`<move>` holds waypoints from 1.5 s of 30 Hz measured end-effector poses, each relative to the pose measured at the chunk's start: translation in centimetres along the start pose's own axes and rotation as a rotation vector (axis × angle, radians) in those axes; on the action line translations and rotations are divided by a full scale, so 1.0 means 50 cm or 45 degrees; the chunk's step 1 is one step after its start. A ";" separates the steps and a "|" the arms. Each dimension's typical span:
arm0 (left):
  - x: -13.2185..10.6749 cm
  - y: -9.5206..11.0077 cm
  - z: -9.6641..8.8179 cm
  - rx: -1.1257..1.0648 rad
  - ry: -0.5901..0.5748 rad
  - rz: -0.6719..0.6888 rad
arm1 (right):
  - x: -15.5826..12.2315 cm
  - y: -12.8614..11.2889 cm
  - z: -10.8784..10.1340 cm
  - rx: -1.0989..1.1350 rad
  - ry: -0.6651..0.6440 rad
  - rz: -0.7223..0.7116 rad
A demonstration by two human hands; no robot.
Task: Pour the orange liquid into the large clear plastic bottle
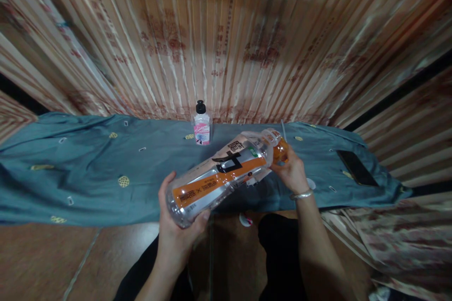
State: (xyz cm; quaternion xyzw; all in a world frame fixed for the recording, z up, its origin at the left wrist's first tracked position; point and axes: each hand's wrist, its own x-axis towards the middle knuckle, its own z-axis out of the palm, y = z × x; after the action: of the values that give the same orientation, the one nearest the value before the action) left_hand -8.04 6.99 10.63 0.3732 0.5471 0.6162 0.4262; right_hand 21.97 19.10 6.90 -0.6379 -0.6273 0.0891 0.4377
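The back and sides are closed off by a pleated, tan, faintly glossy curtain (201,42), printed with reddish trees and characters. Before it, a long surface is covered by a wrinkled teal cloth (92,160) patterned in yellow; its widest stretch is left of the hands, and its front edge is draped above brown floor tiles (42,258). Over that edge, a clear plastic bottle (226,171) with an orange-and-silver label is held tilted, its neck raised toward the right. The base is cupped by the left hand (178,233), fingers and thumb on opposite sides. At the neck, a rounded, amber, see-through piece (281,151) is gripped by the curled right hand (293,171); whether it is joined to the bottle cannot be told. A flat dark phone (357,168) is laid well to the right. Just beyond the bottle, a small black-capped container (202,129) is stood upright. A metal bracelet (302,195) is worn on the right wrist.
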 end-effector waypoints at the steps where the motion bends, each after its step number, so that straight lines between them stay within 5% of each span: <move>1: 0.000 0.000 0.000 0.000 -0.001 0.000 | 0.000 0.000 0.000 0.000 0.001 0.004; 45: 0.002 -0.010 -0.004 0.103 0.017 0.041 | 0.002 0.004 -0.001 -0.040 -0.017 -0.003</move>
State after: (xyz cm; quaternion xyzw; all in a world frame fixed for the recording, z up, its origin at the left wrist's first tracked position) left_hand -8.21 7.02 10.10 0.3949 0.5681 0.6029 0.3973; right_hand 22.15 19.19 6.84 -0.6433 -0.6324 0.0829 0.4235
